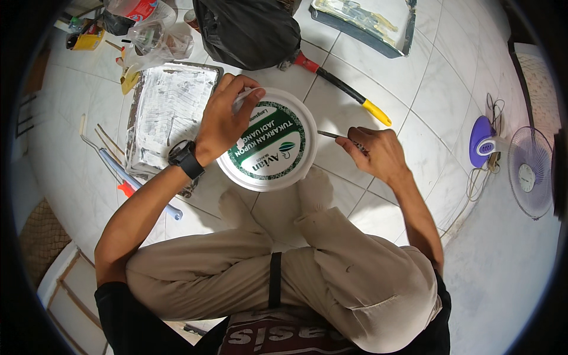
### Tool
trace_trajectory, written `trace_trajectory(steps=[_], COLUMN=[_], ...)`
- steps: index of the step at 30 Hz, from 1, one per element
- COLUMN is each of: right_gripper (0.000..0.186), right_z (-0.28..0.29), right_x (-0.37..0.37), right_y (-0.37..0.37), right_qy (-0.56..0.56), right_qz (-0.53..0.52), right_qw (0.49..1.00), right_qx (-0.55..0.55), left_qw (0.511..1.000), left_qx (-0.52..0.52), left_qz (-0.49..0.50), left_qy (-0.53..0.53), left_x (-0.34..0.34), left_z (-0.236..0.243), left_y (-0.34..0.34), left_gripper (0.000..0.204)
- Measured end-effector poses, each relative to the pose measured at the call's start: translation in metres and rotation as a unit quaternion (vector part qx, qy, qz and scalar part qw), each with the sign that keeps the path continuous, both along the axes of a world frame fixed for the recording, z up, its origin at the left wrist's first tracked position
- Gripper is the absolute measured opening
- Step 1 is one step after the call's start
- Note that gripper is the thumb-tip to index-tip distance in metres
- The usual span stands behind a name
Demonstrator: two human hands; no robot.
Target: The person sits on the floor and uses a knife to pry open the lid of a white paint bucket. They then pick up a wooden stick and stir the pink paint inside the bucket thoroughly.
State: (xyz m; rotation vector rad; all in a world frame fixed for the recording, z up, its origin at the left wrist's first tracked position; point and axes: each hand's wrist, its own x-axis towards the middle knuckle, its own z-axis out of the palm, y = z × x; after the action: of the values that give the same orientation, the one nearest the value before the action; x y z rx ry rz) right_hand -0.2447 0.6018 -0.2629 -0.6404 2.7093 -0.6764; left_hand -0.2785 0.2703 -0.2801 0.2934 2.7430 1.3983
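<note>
Between my feet stands a round white paint bucket with its lid (273,142) on, which carries a green and white label. My left hand (226,118), a black watch at its wrist, is closed over the lid's far-left rim. In my closed right hand (381,152) is a thin metal tool (329,135), possibly a screwdriver. Its tip points left and reaches the right edge of the lid. Most of its handle is hidden by my fingers, and I cannot tell whether the tip is under the rim.
Left of the bucket lies a paint tray (171,112) coated in white. A blue-handled roller frame (133,177) is beside it. Beyond are a black plastic bag (245,32), a red, black and yellow handle (343,86) and another tray (367,23). A purple fan (482,141) stands right.
</note>
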Motion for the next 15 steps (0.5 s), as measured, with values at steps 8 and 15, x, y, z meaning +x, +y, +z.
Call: trace_trajectory(steps=[8,15], right_gripper=[0.048,0.041], right_z=[0.007,0.003], right_x=[-0.002,-0.049], right_y=[-0.011,-0.010], right_qy=[0.050,0.112], right_qz=[-0.034,0.047], right_qw=[0.998,0.993], right_qx=[0.026,0.016], left_qw=[0.995,0.989], left_qx=[0.036,0.027], left_qz=[0.090,0.141], left_qy=[-0.001,0.031], left_x=[0.017,0.029], left_z=[-0.018,-0.028], left_y=[-0.004,-0.006], left_gripper=[0.014,0.023])
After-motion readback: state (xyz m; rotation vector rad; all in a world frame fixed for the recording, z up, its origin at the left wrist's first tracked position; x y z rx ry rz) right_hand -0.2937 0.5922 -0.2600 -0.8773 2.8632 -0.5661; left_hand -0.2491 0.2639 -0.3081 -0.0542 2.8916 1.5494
